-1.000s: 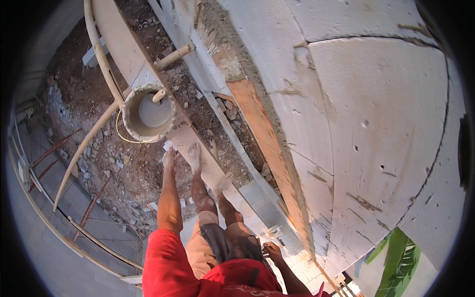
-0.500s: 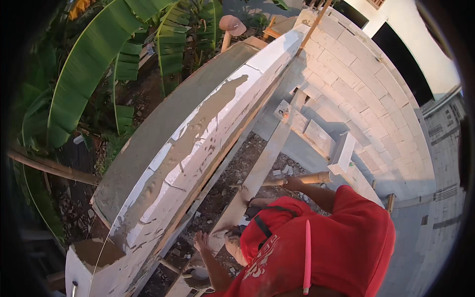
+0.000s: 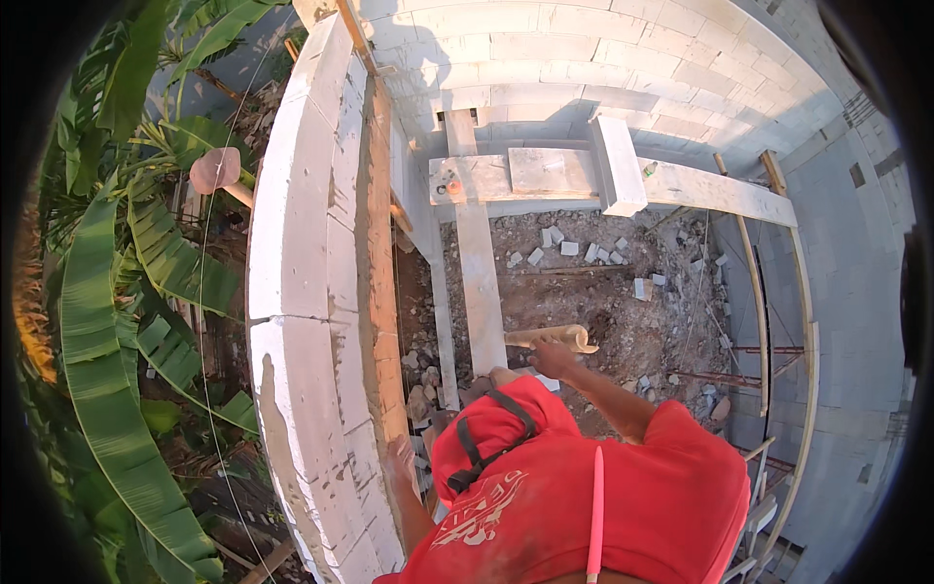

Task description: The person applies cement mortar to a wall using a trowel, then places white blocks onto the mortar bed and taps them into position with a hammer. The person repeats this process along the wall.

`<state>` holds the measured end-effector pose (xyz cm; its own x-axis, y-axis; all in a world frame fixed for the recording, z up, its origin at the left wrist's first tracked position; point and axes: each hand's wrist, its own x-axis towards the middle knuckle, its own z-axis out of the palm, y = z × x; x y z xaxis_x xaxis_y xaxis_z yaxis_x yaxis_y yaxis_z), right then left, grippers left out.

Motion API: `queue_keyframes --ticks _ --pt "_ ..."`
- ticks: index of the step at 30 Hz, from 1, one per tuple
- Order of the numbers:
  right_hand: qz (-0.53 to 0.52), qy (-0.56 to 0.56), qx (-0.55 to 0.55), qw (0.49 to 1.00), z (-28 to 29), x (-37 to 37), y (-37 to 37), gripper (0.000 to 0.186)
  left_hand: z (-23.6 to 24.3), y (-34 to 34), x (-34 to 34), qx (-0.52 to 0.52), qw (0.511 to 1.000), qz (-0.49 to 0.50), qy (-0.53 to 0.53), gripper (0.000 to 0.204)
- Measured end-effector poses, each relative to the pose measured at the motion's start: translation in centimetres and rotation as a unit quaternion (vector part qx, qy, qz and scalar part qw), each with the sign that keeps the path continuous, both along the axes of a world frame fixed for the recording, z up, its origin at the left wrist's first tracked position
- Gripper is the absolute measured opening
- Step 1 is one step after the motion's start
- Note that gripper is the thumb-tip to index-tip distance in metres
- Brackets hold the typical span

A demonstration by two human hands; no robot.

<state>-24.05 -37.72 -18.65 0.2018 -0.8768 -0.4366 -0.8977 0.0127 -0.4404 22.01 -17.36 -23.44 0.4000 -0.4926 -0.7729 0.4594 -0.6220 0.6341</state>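
Right hand (image 3: 553, 360) closed on a wooden handle (image 3: 550, 337), held out over the rubble floor (image 3: 603, 302). Left hand (image 3: 399, 457) rests flat, open, against the block wall (image 3: 292, 253). Judgement: wall courses up, top bare; laying unfinished.

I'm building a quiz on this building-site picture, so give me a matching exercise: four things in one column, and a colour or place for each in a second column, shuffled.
Things:
1. banana leaves
2. block wall
3. shirt
4. right hand

Places or colours:
A. red
B. on a pale wooden handle
C. green, on the left, outside the wall
D. white, curving from top to bottom

Pairs: 1-C, 2-D, 3-A, 4-B
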Motion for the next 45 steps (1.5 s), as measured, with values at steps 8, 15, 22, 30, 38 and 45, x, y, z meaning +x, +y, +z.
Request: queue_keyframes --ticks 8,15,22,30,38,45 --pt "-0.214 -0.231 0.005 0.949 0.9 0.0 -9.4 0.041 -0.3 -10.3 2.4 0.158 0.98 -0.122 -0.009 0.045" --pt "-0.443 -0.19 0.063 0.874 -9.5 -8.1 -16.5 0.035 -6.3 -30.8 -0.5 0.237 0.947 -0.214 0.019 0.043" --pt "-0.698 -0.234 0.165 0.656 -12.5 -14.4 -22.7 0.028 -3.7 -70.9 -8.1 0.017 0.928 -0.365 -0.07 0.046" --pt "-0.775 -0.32 0.092 0.536 -11.5 -16.5 -31.0 0.022 4.1 -107.5 -32.2 -0.11 0.861 -0.495 -0.044 0.035" --pt "-0.758 -0.263 0.291 0.522 -16.0 -26.7 -42.3 0.028 1.5 -121.2 -62.8 -0.092 0.799 -0.593 -0.033 0.041" --pt "-0.852 -0.213 0.241 0.412 -26.2 -44.2 -55.0 0.033 -11.3 -130.6 -84.0 0.004 0.707 -0.694 -0.139 0.063"
